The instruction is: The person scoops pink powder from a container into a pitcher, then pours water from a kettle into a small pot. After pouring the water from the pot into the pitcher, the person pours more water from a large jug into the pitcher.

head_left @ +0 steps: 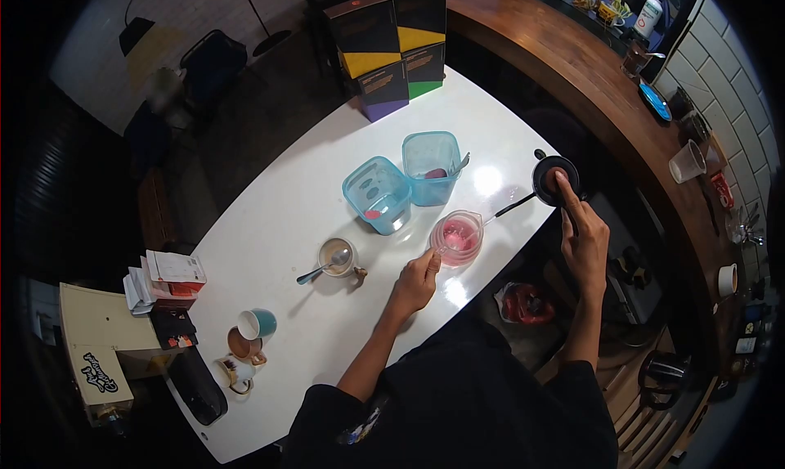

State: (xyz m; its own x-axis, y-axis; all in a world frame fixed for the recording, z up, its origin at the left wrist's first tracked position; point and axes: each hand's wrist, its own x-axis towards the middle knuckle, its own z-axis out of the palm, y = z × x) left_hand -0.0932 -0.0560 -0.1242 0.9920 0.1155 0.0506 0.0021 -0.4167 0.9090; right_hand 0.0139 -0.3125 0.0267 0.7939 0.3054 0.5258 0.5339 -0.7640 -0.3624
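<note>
My left hand is closed on the handle of a clear pitcher with pink liquid inside, on the white table. A spoon with a black handle leans out of the pitcher. My right hand reaches to a round black object at the table's right edge, its extended fingers touching the brownish middle. Behind the pitcher stand two blue translucent containers, one with a red piece in it, the other with a utensil. A cup holding a spoon stands to the left.
Several cups, among them a teal one, stand at the table's lower left near a black case and a stack of papers. Black boxes stand at the far end. A wooden counter curves along the right.
</note>
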